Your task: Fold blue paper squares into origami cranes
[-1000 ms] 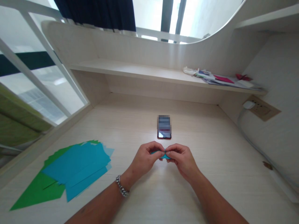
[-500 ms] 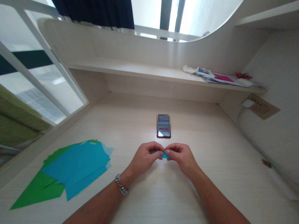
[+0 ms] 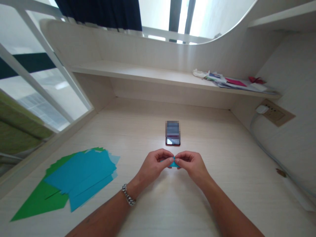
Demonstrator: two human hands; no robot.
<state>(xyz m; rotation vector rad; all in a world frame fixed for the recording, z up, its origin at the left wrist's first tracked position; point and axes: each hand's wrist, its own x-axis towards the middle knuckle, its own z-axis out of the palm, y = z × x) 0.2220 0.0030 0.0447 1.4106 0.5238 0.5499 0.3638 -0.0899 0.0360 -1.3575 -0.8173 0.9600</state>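
i note: pale wood-grain desk (image 3: 222, 138), long shelf (image 3: 148, 71) behind; dark curtain (image 3: 98, 13) upper left; bright light above; pale wall (image 3: 291, 72) at right.

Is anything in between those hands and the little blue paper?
Nothing that shows: the left hand and right hand both pinch the blue paper directly. The phone lies beyond them on the table, not in between.

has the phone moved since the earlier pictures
No. Judged against the wall socket, the phone lies in the same spot on the desk; only the whole view has shifted slightly.
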